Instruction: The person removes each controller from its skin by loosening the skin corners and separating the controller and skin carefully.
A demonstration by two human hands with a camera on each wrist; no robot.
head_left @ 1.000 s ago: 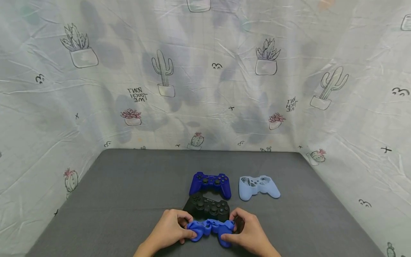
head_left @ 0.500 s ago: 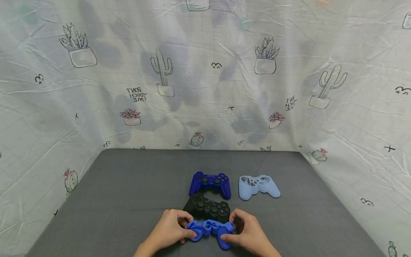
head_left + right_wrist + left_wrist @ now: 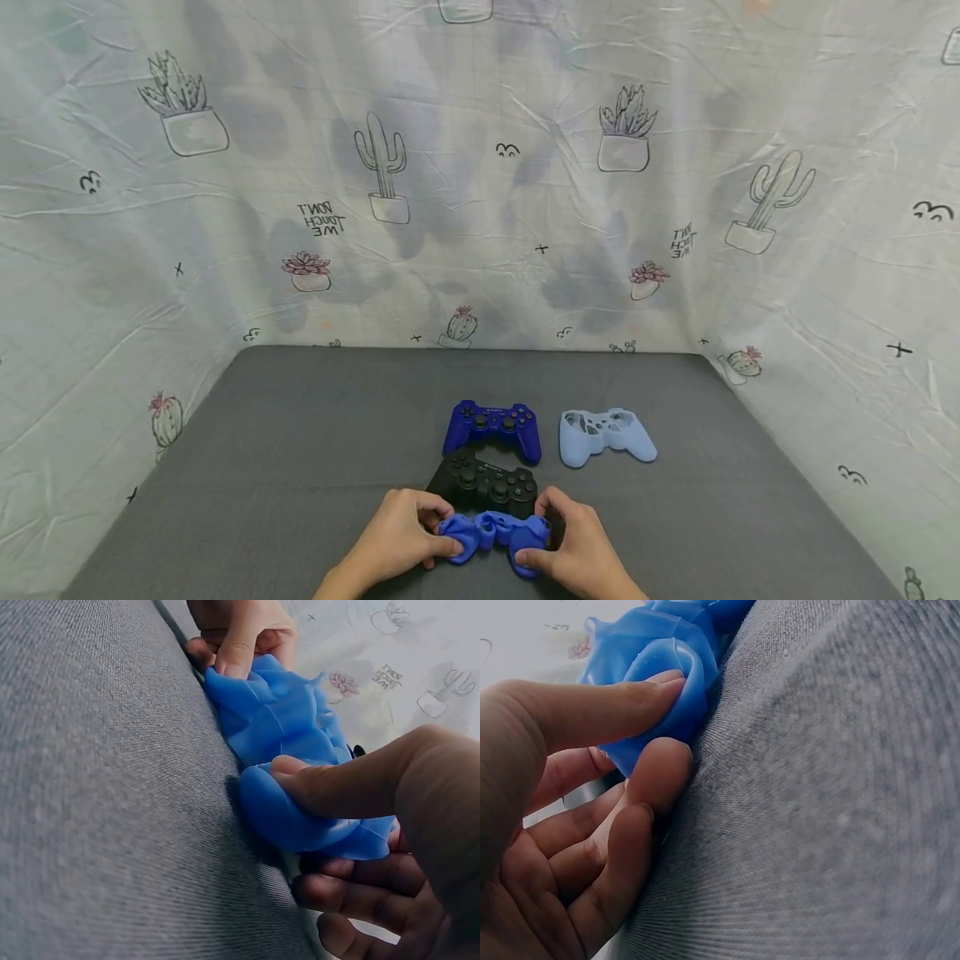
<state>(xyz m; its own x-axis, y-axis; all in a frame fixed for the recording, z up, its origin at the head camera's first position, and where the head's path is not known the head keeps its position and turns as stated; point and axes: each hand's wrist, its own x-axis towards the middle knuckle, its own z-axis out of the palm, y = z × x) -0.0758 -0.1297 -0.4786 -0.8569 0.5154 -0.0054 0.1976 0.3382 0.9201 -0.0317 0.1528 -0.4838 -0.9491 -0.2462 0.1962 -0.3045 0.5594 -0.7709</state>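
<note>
A soft, crumpled blue silicone controller cover (image 3: pixel 493 528) lies close over the grey cloth, stretched between both hands. My left hand (image 3: pixel 401 533) pinches its left grip, thumb on top and fingers curled beneath, as the left wrist view shows on the cover (image 3: pixel 656 667). On the other end my right hand (image 3: pixel 576 542) holds the right grip between thumb and fingers; the thumb presses the cover (image 3: pixel 281 724) in the right wrist view. Just beyond the cover sits a black game controller (image 3: pixel 483 483), its lower part hidden behind the cover and the left fingers.
A dark blue game controller (image 3: pixel 491 425) lies behind the black one. To its right rests a light blue silicone controller cover (image 3: pixel 602 435). The grey tabletop (image 3: pixel 300 417) is walled on three sides by a white curtain (image 3: pixel 480 200) printed with cacti.
Both hands keep their hold on the blue cover at nearly the same spot. The right grip of the cover tilts slightly under the right thumb; the view shifts a little.
</note>
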